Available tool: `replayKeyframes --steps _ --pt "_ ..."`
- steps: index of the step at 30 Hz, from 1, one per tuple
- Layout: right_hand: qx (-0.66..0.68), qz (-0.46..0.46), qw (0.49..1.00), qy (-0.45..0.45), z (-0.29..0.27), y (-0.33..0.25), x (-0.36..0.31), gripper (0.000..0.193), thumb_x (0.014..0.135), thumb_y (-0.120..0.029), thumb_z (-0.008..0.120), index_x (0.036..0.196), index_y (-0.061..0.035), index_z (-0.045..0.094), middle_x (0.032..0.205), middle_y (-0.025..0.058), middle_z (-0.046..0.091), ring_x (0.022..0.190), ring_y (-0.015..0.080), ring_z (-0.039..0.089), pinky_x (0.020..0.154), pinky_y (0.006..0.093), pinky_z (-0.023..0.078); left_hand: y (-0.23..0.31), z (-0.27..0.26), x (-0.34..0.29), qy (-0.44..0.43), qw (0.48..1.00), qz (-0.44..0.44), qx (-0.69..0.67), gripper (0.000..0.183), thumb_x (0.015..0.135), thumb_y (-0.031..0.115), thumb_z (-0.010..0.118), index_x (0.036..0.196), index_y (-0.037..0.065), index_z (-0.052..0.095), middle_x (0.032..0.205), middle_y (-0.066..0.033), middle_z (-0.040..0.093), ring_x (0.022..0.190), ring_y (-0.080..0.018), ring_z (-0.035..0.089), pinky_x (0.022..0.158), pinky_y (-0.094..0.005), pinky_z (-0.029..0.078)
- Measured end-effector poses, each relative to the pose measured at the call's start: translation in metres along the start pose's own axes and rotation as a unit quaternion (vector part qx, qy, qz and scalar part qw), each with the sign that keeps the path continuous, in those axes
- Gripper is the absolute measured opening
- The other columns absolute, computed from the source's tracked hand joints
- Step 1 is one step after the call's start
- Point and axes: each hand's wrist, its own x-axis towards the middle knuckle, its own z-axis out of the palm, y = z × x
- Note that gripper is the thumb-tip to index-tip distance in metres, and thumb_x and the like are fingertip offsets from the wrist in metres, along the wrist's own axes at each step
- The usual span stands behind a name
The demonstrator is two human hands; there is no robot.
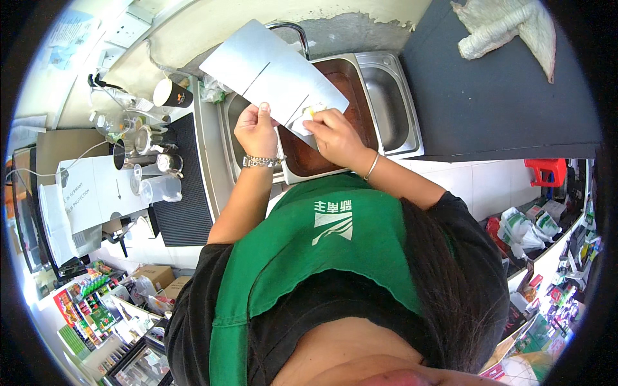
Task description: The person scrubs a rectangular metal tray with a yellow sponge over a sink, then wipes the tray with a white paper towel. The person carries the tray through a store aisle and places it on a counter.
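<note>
You hold one slotted metal plate [273, 74] over the left basin of a steel double sink [386, 96]; two basins counted, the left one holding reddish-brown water. Your left hand [257, 128] is clamped on the plate's lower edge, thumb on top. Your right hand [335, 135] presses one yellow sponge [311, 112] against the plate's lower corner, fingers closed round it; most of the sponge is hidden. One black paper cup [171, 93] stands left of the sink. One white cloth [508, 26] lies on the dark counter [502, 103]. Metal jugs on the black mat [183, 186] are too crowded to count
</note>
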Motion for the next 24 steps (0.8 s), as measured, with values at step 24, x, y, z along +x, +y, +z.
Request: replayKeyframes --steps 24 --pt "-0.016 -0.006 0.996 0.086 0.008 0.025 0.033 0.018 0.073 0.004 0.06 0.088 -0.0038 0.066 0.083 0.0127 0.058 0.078 0.0284 0.057 0.07 0.0349 0.047 0.002 0.01 -0.018 -0.025 0.999 -0.017 0.018 0.012 0.086 0.005 0.058 0.075 0.0 0.058 0.066 -0.0013 0.057 0.052 -0.0068 0.052 0.049 -0.0214 0.046"
